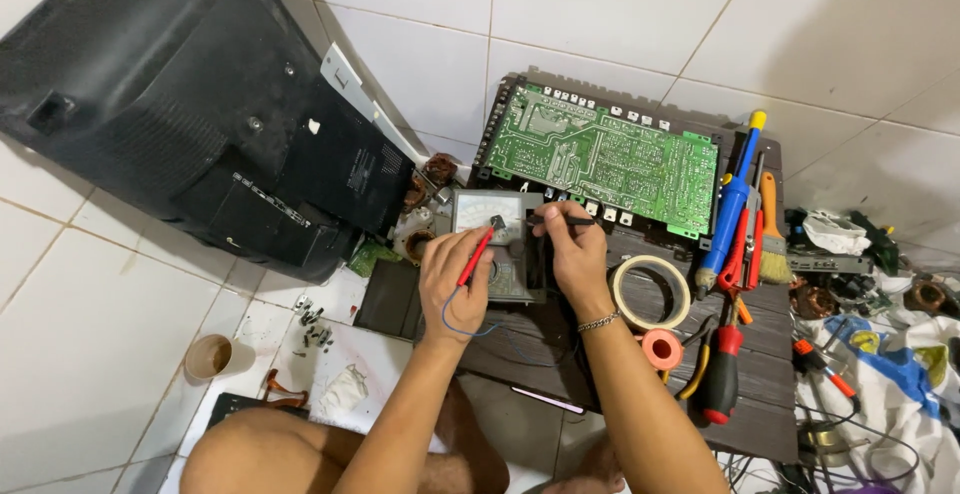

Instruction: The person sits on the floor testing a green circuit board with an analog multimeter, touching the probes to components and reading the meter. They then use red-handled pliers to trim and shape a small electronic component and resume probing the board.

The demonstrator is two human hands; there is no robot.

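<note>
A red probe (476,256) is pinched in the left hand (452,279), its tip laid against the selector knob area of a grey analogue meter (497,244). A black probe (555,220) is pinched between thumb and fingers of the right hand (577,249), held level just above the meter's upper right corner. Both grips are pressed together on their probes; neither is spread. The meter lies on a dark slatted counter (760,354), at the centre of the view.

At twelve to one o'clock from the meter a green circuit board (605,154) leans against its dark chassis. At three o'clock a tape roll (651,292) lies flat, and beyond it a blue screwdriver (732,204), red pliers (738,254) and a brush (772,239) are bunched together. A red-handled screwdriver (722,374) lies at five o'clock. At ten o'clock a black TV back cover (180,104) rests on the white tiled floor (90,354). Loose screws (312,324) and a paper cup (215,357) sit at eight o'clock.

Several risks can be judged from this layout. The probe tips are held close together, so an unintended short could be made if they slip. The blue lead (462,322) is looped under the left wrist and could be snagged, dragging the meter. The scattered screws could be knocked away by a knee, and the crowded tools could be nudged off the counter's edge.
</note>
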